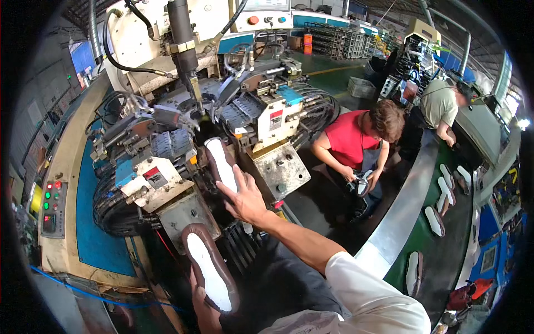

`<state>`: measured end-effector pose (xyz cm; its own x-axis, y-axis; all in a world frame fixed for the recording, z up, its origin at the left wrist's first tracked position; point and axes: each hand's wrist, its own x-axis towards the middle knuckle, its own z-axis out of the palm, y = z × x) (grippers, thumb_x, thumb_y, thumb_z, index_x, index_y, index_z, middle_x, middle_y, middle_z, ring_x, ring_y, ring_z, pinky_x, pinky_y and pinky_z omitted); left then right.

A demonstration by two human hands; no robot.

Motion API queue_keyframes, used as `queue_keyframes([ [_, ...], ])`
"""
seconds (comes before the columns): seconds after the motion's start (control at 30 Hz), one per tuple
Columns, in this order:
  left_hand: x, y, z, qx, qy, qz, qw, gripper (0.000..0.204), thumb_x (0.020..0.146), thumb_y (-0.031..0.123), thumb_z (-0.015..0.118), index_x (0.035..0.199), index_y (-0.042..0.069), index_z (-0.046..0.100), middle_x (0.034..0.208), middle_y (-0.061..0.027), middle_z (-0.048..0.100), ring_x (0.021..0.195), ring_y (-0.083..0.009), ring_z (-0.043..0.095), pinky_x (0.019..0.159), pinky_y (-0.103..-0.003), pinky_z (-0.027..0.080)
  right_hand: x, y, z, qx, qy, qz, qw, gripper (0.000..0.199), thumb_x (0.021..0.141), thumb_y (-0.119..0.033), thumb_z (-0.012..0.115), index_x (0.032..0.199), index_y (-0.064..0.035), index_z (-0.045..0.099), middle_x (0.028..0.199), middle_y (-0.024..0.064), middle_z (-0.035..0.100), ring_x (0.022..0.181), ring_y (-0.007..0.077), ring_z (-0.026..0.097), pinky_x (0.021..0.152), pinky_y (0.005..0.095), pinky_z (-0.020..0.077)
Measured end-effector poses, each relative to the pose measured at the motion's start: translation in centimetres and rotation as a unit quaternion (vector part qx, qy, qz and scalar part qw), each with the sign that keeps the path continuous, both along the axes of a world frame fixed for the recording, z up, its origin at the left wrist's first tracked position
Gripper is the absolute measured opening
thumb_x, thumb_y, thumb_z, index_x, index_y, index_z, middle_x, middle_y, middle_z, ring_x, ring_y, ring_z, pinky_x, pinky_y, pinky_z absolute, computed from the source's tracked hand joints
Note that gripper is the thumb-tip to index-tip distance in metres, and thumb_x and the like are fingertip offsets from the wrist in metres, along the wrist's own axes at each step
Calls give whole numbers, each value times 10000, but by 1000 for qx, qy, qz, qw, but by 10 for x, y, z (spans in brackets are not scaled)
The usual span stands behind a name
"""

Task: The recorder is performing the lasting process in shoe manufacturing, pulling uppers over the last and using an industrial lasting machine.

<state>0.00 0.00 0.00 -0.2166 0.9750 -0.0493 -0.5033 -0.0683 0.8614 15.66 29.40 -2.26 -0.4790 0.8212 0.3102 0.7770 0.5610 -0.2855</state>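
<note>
Far shoe (221, 164), brown with its white underside turned up, lies at the front of the machine (130, 47), beneath my spread fingers. Largest in view, the machine rises ahead of me, its dark vertical cylinder (182, 42) pointing down toward a central opening. To my right curves the conveyor (392, 236), metal-edged and green-bedded, bearing several shoes of similar colouring. Between it and me, a co-worker in a red top (349, 139) bends over another shoe; a second co-worker in a pale top (438, 106) is at the conveyor's far end. Two clamp units, left (156, 178) and right (275, 119), flank the opening. A control panel (54, 209) with lit buttons is at far left.

Near shoe (208, 267), also underside up, is close to my body, held from its left side by my left grip (206, 312), which is closed on it, though mostly hidden. Its long axis runs away from me, leaning slightly left; that of the far shoe is roughly parallel, its far end directed into the gap between the clamp units. My right grip (246, 199) is the nearer to the far shoe and touches its near half, so that the shoe extends forward and left from it; whether these fingers clamp or merely rest, I cannot tell.
</note>
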Motion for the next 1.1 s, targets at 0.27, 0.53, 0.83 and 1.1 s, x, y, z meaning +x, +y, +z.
queue_keyframes([
  [0.27,32,-15,-12,-41,-50,17,998,1159,863,555,717,1759,57,176,1668,-215,423,1477,-374,506,1198,-516,445,10,5,-15,175,40,77,981,673,1024,-321,636,1654,-142,481,1711,323,350,1612,496,300,1333,575,241],
  [0.53,31,15,-40,-18,-91,-14,996,1081,912,401,730,1752,16,170,1723,-219,381,1549,-389,460,1291,-513,376,-22,70,8,171,34,71,982,745,943,-341,749,1622,-132,522,1677,331,395,1586,505,339,1333,577,251],
  [0.83,30,40,-65,-118,-103,8,988,997,915,250,607,1757,2,135,1760,-214,333,1610,-355,399,1330,-494,328,-65,142,22,188,60,69,978,726,915,-353,769,1577,-133,569,1613,329,478,1532,485,423,1305,551,304],
  [1.1,25,92,-79,-44,-76,-58,994,996,961,229,652,1769,29,106,1789,-184,293,1644,-337,333,1349,-483,268,-65,145,46,239,55,71,967,590,981,-361,717,1534,-184,612,1583,312,522,1546,468,419,1314,546,297],
])
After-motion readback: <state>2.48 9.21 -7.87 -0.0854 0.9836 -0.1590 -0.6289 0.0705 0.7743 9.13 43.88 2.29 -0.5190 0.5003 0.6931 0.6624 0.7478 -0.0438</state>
